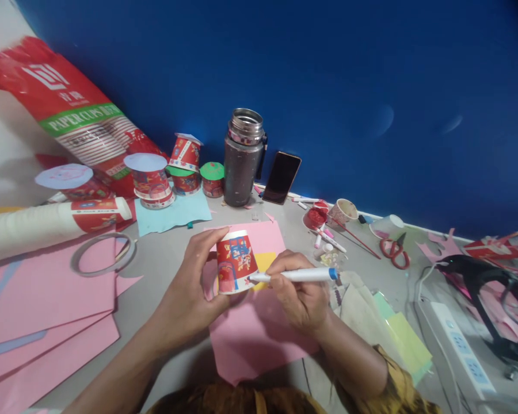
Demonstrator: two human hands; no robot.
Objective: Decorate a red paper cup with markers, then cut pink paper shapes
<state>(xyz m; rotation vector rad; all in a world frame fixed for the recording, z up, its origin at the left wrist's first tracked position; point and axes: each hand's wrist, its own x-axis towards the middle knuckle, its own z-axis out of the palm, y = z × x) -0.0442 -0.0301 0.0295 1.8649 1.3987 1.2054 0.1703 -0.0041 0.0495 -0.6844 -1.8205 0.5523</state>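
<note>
My left hand [193, 284] is closed around a red and white paper cup [237, 261], thumb at its lower rim and fingers at the other end. The cup carries a printed pattern with blue marks and stands upside down or tilted above the pink paper [259, 339]. In my right hand [300, 296] is a white marker [302, 275] with a blue end, held in a pen grip. Its tip meets the cup's wall near the wide lower rim. Under the cup, part of a yellow paper piece [265, 261] shows.
Behind stand a dark thermos [242, 167], a phone [282, 177] and decorated cups [149, 175]. At left lie a stack of paper cups [38, 227], a tape roll [78, 261] and pink sheets [47, 299]. Right are scissors [396, 251] and a power strip [460, 345].
</note>
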